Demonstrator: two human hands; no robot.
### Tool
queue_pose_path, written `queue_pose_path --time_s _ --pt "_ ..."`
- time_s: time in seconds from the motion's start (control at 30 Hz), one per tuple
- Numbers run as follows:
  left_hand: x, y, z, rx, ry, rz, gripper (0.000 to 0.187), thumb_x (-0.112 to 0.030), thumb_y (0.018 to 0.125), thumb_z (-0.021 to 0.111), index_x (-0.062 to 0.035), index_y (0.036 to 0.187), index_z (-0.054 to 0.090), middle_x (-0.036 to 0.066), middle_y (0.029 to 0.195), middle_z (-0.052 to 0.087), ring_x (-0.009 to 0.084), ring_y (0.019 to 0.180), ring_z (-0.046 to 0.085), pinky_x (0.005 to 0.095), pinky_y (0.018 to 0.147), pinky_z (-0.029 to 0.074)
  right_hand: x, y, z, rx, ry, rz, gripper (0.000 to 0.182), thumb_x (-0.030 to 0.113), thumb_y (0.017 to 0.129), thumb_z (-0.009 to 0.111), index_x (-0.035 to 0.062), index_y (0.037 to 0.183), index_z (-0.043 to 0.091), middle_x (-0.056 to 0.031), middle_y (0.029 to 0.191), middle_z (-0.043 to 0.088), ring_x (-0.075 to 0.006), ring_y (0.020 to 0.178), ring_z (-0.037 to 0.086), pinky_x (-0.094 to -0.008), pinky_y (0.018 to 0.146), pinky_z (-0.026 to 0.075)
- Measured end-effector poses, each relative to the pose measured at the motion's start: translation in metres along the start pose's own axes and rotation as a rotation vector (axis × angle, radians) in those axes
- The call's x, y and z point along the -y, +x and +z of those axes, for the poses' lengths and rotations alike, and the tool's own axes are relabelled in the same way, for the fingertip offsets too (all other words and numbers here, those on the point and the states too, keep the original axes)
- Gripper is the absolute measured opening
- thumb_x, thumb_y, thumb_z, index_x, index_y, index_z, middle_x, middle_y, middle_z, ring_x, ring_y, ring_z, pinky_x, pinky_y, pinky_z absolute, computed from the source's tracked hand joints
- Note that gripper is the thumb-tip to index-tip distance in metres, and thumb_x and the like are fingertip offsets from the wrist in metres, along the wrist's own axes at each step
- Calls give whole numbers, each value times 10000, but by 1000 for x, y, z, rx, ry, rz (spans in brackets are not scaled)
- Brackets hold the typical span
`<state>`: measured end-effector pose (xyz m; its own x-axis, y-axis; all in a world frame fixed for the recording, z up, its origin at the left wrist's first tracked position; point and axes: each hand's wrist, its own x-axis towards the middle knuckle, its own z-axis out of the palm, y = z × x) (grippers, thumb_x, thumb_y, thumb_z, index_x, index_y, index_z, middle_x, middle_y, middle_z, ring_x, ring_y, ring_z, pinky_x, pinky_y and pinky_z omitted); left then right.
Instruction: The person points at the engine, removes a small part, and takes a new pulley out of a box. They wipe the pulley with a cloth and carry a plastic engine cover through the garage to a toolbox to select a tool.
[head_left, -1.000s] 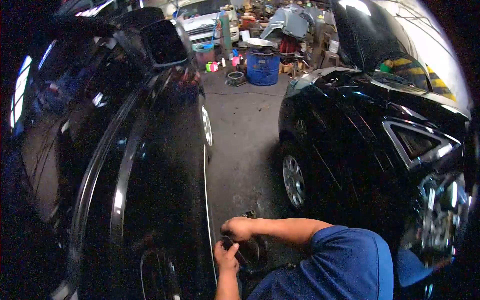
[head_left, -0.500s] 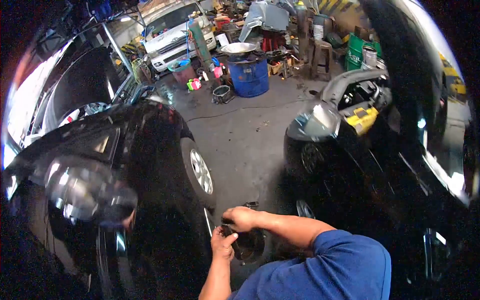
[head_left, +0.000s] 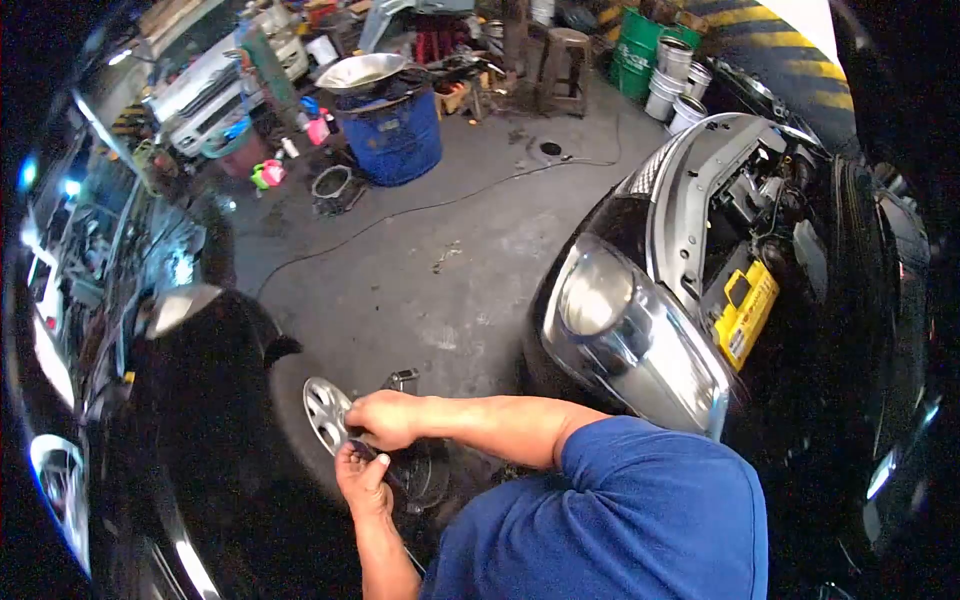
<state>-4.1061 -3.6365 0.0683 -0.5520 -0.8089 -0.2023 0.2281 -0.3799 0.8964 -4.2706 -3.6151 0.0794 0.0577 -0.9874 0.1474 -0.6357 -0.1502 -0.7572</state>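
Note:
In the head view, my left hand [head_left: 364, 483] curls around a dark, narrow part with its thumb laid along the top. My right hand [head_left: 387, 420] is closed just above it, knuckles up, at the upper end of the same dark part; I cannot tell exactly what its fingers hold. Behind both hands is a car wheel [head_left: 326, 414] with a silver rim. Below my right wrist lies a dark rounded assembly [head_left: 432, 474], partly covered by my arm. A small metal piece [head_left: 403, 377] shows just beyond my right hand.
A black car with a raised hood stands at right, with its headlight [head_left: 612, 300] and a yellow-topped battery [head_left: 746, 312] in view. Further back are a blue drum [head_left: 393, 140], a stool [head_left: 565, 70], a green drum [head_left: 635, 55] and paint buckets [head_left: 666, 95]. A cable [head_left: 400, 212] crosses the floor.
The view has turned to the right, so the hands and wheel appear further left and more of the right car's front shows. Both hands stay close together on the dark part.

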Motion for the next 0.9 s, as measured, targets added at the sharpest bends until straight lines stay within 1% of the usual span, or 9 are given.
queue_pose_path --time_s 0.17,0.3,0.37,0.4,0.43,0.5,0.63,0.7,0.9 --pt "14 149 10 132 37 -128 513 67 625 713 -30 1082 500 45 1000 575 169 914 560 304 874 443 -87 69 -51 -140 25 144 249 191 725 610 5 891 606 -207 917 622 -390 913 600 -474 789 482" --pt "16 273 12 280 98 -193 594 65 624 716 -25 1151 456 90 1115 545 200 1034 532 333 926 432 -153 134 -89 -202 -35 238 254 197 729 601 15 905 613 -206 930 626 -389 922 600 -473 800 483" --pt "-10 316 35 304 200 -195 650 68 621 729 22 1198 433 140 1156 538 261 1065 543 382 962 433 -163 162 -119 -226 -28 370 252 205 741 587 32 921 619 -197 962 629 -385 928 603 -463 808 486" --pt "-14 344 40 394 293 -206 658 32 617 765 45 1192 447 161 1167 544 265 1073 549 388 967 436 -158 179 -144 -125 -30 552 256 209 754 578 50 949 626 -184 991 631 -373 944 604 -452 814 488" --pt "-47 357 67 389 473 -189 669 -15 604 801 58 1182 471 171 1156 561 256 1076 552 385 952 451 -170 192 -152 -124 -68 568 256 223 771 571 59 959 630 -183 993 628 -365 947 605 -451 804 492" --pt "-39 400 60 396 523 -223 712 -75 595 839 20 1201 479 145 1175 555 248 1097 531 400 989 411 -181 218 -174 -229 -127 522 243 234 786 565 51 936 621 -196 990 623 -367 936 604 -462 796 488" --pt "-40 464 68 376 346 -173 651 16 632 778 10 1202 463 94 1103 577 186 994 567 342 918 457 -224 266 -202 -301 -171 341 181 107 733 600 24 894 596 -194 907 614 -390 879 593 -468 764 485" --pt "-40 504 73 356 246 -244 658 3 623 796 11 1197 474 81 1142 562 190 1086 522 342 983 401 -250 298 -218 -248 -152 380 182 88 721 601 20 890 592 -199 891 606 -399 860 586 -471 747 478" --pt "-41 609 105 347 249 -253 596 29 651 767 18 1184 500 68 1134 581 161 1072 535 319 975 404 -341 370 -276 -189 -108 239 200 62 737 588 20 933 586 -199 897 601 -395 860 583 -459 735 476"
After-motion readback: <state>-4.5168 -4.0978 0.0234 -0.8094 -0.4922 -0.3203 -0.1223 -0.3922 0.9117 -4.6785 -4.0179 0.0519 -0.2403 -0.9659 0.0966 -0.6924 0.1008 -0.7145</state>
